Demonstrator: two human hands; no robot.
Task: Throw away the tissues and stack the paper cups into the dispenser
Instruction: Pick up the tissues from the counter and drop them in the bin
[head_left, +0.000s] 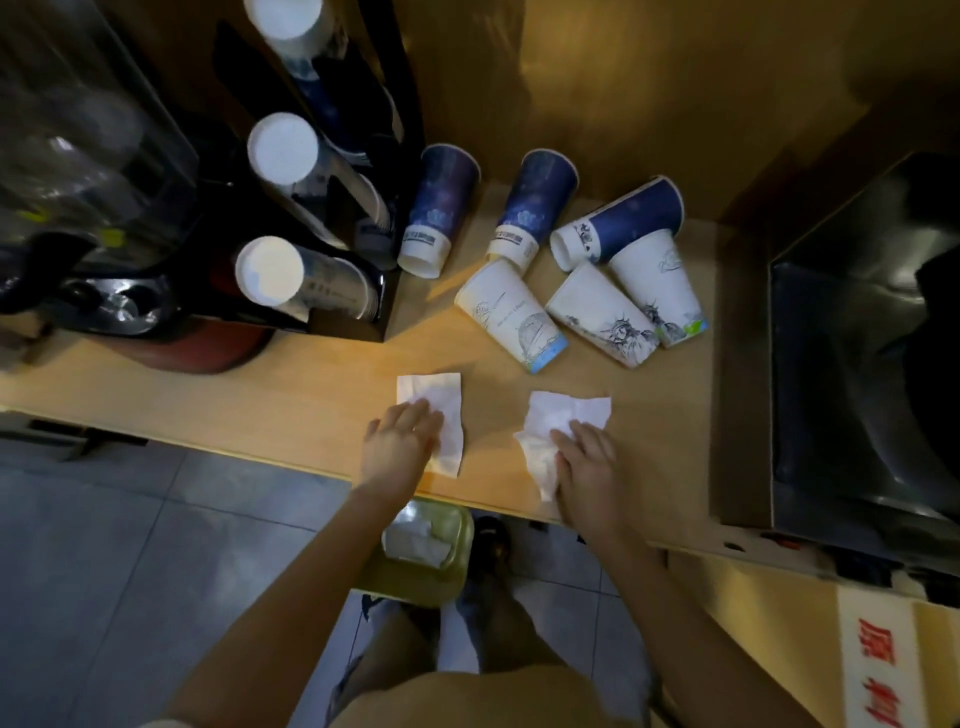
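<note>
Two white tissues lie near the front edge of the wooden counter (291, 395). My left hand (400, 441) rests flat on the left tissue (441, 400), fingers spread. My right hand (589, 462) presses on the crumpled right tissue (550, 421). Behind them lie several paper cups on their sides: three blue ones (441, 208) (535, 208) (623, 223) and three white ones (514, 317) (602, 317) (660, 286). The black cup dispenser (358, 208) stands at the back left, with three stacks of cups poking out, such as the lowest stack (275, 273).
A yellow-green bin (447, 566) holding white tissue sits on the tiled floor below the counter's edge, between my arms. A dark machine (98, 197) stands left of the dispenser. A steel sink (857, 364) fills the right side. A cardboard box (872, 654) is at lower right.
</note>
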